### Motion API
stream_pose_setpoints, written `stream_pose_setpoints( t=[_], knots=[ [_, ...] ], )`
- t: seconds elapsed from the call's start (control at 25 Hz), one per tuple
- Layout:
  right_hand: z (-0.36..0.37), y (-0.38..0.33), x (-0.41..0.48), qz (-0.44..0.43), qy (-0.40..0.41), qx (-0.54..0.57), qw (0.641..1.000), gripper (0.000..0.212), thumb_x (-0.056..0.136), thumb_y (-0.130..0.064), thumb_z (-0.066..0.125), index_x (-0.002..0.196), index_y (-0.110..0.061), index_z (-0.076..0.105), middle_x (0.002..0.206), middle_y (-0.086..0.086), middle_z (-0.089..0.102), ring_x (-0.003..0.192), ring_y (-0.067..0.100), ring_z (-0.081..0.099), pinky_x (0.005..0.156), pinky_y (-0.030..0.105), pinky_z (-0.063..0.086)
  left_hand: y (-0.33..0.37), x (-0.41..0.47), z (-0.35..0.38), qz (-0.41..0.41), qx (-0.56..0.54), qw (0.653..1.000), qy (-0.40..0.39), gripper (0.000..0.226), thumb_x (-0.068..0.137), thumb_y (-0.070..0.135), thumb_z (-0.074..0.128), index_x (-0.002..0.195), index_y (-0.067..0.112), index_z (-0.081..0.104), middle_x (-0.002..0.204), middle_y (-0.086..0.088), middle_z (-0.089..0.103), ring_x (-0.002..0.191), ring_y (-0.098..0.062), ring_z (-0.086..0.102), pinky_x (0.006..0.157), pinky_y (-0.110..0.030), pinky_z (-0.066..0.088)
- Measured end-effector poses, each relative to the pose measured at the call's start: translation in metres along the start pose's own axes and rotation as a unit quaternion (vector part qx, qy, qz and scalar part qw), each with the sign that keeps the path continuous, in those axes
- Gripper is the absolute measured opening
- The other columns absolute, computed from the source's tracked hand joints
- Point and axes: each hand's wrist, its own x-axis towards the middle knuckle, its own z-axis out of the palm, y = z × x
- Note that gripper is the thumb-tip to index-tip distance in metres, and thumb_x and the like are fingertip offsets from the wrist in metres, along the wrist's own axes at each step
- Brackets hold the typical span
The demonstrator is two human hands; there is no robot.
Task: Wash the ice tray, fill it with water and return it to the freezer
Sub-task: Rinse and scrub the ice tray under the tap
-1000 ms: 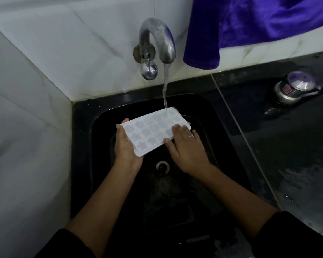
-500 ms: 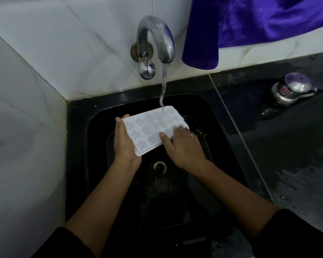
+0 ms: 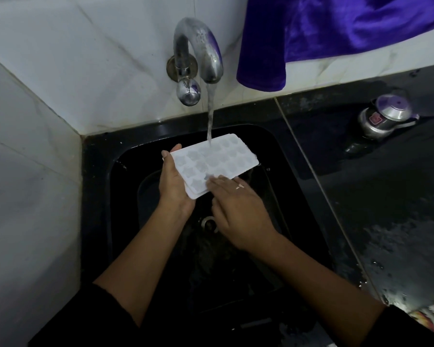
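Mid-wash: left hand (image 3: 174,182) is gripping the ice tray (image 3: 217,159) under the twelve-o'clock tap (image 3: 198,48), right hand (image 3: 239,210) pressing open-fingered; filling, freezer awaiting.

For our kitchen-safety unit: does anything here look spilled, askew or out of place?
Water lies spread over the black counter right of the sink. A purple cloth hangs down close beside the running tap, where it could get splashed.
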Motion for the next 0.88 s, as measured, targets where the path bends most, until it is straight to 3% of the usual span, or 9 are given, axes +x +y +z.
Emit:
stream_pose_setpoints(
  t=[0.12, 0.28, 0.4, 0.6, 0.72, 0.76, 0.88],
  knots=[
    [0.0, -0.002, 0.005, 0.051, 0.027, -0.013, 0.998, 0.06, 0.092, -0.03, 0.03, 0.138, -0.011, 0.064, 0.143, 0.005, 0.064, 0.134, 0.02, 0.057, 0.122, 0.041, 0.03, -0.007, 0.0, 0.011, -0.015, -0.004, 1.0, -0.003, 0.048, 0.105, 0.058, 0.042, 0.135, 0.027, 0.063, 0.126, -0.012, 0.073, 0.109, -0.035, 0.072, 0.082, -0.049, 0.062],
    [0.003, -0.004, -0.006, -0.004, 0.019, 0.012, 1.0, 0.056, 0.089, -0.025, 0.037, 0.135, -0.009, 0.065, 0.139, 0.007, 0.066, 0.132, 0.019, 0.059, 0.12, 0.037, 0.033, -0.007, 0.005, 0.014, -0.019, -0.008, 1.0, 0.003, 0.048, 0.105, 0.059, 0.043, 0.134, 0.026, 0.064, 0.128, -0.013, 0.072, 0.111, -0.036, 0.071, 0.083, -0.05, 0.061],
    [-0.002, 0.018, 0.002, 0.071, 0.029, -0.001, 0.997, 0.064, 0.09, -0.03, 0.027, 0.137, -0.007, 0.065, 0.141, 0.01, 0.065, 0.132, 0.021, 0.06, 0.119, 0.037, 0.033, -0.013, 0.004, 0.009, -0.031, 0.011, 0.999, -0.004, 0.044, 0.103, 0.061, 0.045, 0.127, 0.031, 0.066, 0.124, -0.009, 0.075, 0.11, -0.034, 0.073, 0.086, -0.053, 0.061],
    [0.001, 0.012, -0.005, -0.036, -0.014, 0.035, 0.999, 0.054, 0.092, -0.018, 0.046, 0.143, -0.005, 0.057, 0.147, 0.013, 0.059, 0.138, 0.024, 0.052, 0.122, 0.038, 0.029, -0.008, 0.004, 0.003, -0.019, -0.001, 1.0, 0.006, 0.051, 0.105, 0.061, 0.041, 0.137, 0.027, 0.061, 0.123, -0.009, 0.075, 0.101, -0.031, 0.076, 0.073, -0.045, 0.063],
    [-0.003, 0.034, 0.01, 0.07, 0.02, 0.04, 0.997, 0.058, 0.096, -0.026, 0.033, 0.146, -0.007, 0.055, 0.15, 0.013, 0.056, 0.142, 0.025, 0.049, 0.124, 0.043, 0.031, -0.004, 0.0, -0.001, -0.02, 0.008, 1.0, -0.008, 0.049, 0.104, 0.062, 0.042, 0.134, 0.031, 0.063, 0.118, -0.006, 0.078, 0.098, -0.029, 0.078, 0.071, -0.048, 0.064],
    [-0.002, 0.031, 0.013, 0.071, 0.012, 0.043, 0.996, 0.06, 0.097, -0.031, 0.029, 0.147, -0.006, 0.054, 0.151, 0.013, 0.055, 0.143, 0.025, 0.047, 0.124, 0.041, 0.029, -0.002, -0.001, -0.002, -0.017, 0.009, 1.0, -0.01, 0.049, 0.103, 0.063, 0.041, 0.134, 0.031, 0.063, 0.118, -0.006, 0.077, 0.1, -0.03, 0.077, 0.073, -0.049, 0.063],
    [0.003, 0.015, 0.001, -0.027, -0.026, 0.059, 0.998, 0.059, 0.103, -0.034, 0.034, 0.152, -0.005, 0.048, 0.157, 0.012, 0.048, 0.148, 0.022, 0.04, 0.127, 0.035, 0.022, 0.003, -0.003, -0.003, -0.018, -0.001, 1.0, -0.005, 0.05, 0.104, 0.062, 0.039, 0.136, 0.029, 0.061, 0.122, -0.008, 0.075, 0.106, -0.031, 0.074, 0.079, -0.049, 0.061]
  ],
)
